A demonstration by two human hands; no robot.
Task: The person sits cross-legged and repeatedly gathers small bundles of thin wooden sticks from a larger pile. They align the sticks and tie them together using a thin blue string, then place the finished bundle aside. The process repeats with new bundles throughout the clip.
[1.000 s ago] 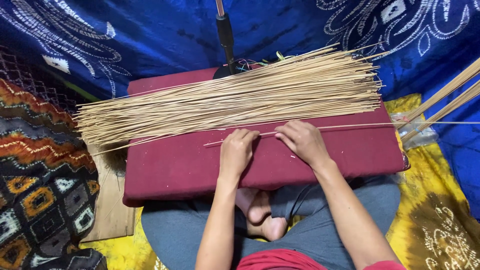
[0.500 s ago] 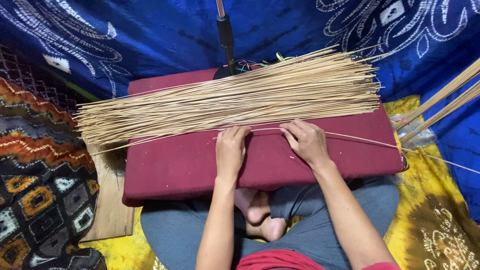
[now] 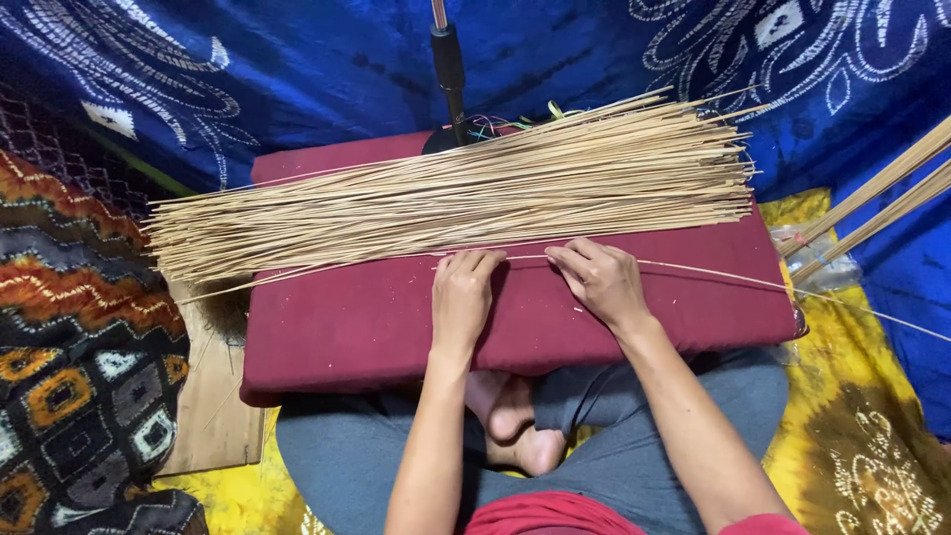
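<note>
A thick bundle of thin pale bamboo sticks (image 3: 466, 193) lies lengthwise across a maroon cushion board (image 3: 347, 317) on my lap. One single stick (image 3: 713, 275) lies apart at the bundle's near edge, running right past the cushion's edge. My left hand (image 3: 464, 295) rests flat on the cushion with its fingertips on this stick. My right hand (image 3: 599, 282) lies beside it, fingers pinching and pressing the same stick.
A black stand pole (image 3: 449, 69) rises behind the bundle, with coloured threads (image 3: 495, 126) at its base. Blue patterned cloth (image 3: 248, 69) hangs all around. Thicker bamboo strips (image 3: 872, 198) lean at the right. A patterned cushion (image 3: 69, 347) and a wooden board (image 3: 213, 416) lie left.
The single stick has slid rightward and swung so its right end points down past the cushion's edge. Both hands moved slightly up toward the bundle.
</note>
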